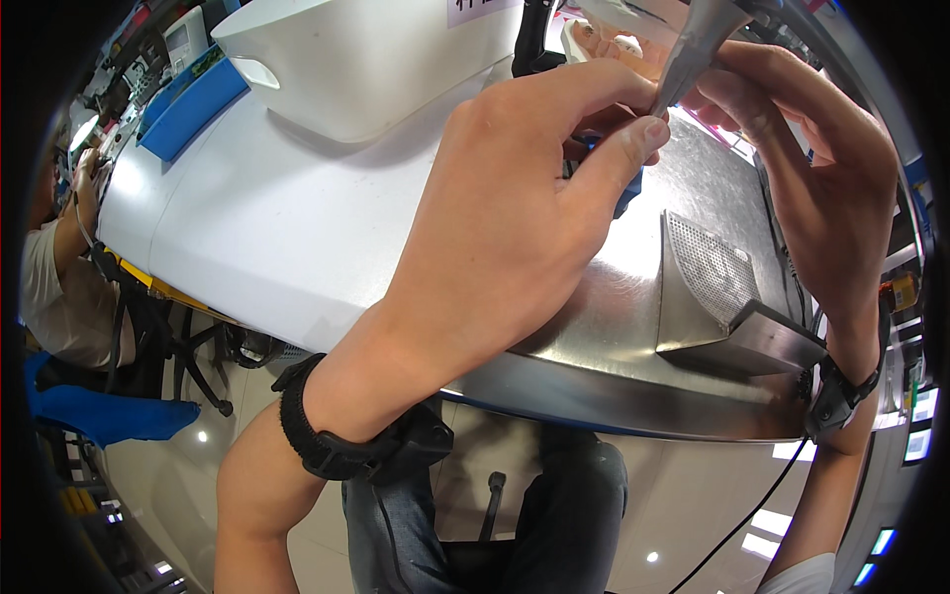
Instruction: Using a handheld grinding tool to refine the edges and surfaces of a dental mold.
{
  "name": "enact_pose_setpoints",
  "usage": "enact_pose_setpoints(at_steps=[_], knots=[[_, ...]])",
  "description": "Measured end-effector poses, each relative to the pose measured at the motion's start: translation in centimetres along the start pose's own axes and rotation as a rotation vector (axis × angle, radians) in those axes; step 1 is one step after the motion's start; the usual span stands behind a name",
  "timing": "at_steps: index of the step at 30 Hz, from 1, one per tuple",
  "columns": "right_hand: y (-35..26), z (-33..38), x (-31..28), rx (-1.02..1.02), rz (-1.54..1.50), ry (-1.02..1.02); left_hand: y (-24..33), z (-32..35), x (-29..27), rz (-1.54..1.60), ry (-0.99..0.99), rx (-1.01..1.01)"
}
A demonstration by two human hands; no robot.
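My left hand (505, 198) is raised over the workbench, its thumb and fingers pinched together. Whatever lies between those fingertips is too hidden to name. Directly above them ends a tapered grey metal piece (691, 54), coming down from the upper edge. Across from it, my right hand (826, 148) has its fingers curled in close to the tapered piece; what they hold is hidden. Behind the fingertips, a clear lens-like area shows skin tones and a small white piece (628, 44). Something blue (627, 193) peeks out under my left hand.
A perforated metal guard (711, 267) with a bent plate stands on the steel bench edge (594, 371). Farther back are a white bin (366, 69), a black stand (534, 45) and a blue tray (193, 104). Another person (69, 287) sits at far left.
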State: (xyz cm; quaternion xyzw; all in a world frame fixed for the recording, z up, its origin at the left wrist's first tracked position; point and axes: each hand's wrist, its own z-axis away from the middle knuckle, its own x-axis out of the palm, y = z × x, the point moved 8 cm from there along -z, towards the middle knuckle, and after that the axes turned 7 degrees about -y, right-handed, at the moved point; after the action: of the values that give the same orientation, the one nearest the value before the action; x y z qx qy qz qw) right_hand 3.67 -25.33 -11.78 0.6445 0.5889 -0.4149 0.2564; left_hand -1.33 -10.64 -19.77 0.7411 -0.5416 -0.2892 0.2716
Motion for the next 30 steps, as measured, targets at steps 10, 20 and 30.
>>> enact_pose_setpoints(at_steps=[10,20,30], knots=[[1.4,1.0,0.3,0.185,-0.011,-0.017,0.1,0.0,0.0,-0.013,-0.006,-0.001],[2.0,0.8,0.6,0.208,-0.067,-0.029,0.0,0.0,0.1,-0.005,-0.015,-0.028],[1.9,0.9,1.1,0.244,-0.142,0.06,0.0,0.0,0.1,0.005,-0.016,-0.023]])
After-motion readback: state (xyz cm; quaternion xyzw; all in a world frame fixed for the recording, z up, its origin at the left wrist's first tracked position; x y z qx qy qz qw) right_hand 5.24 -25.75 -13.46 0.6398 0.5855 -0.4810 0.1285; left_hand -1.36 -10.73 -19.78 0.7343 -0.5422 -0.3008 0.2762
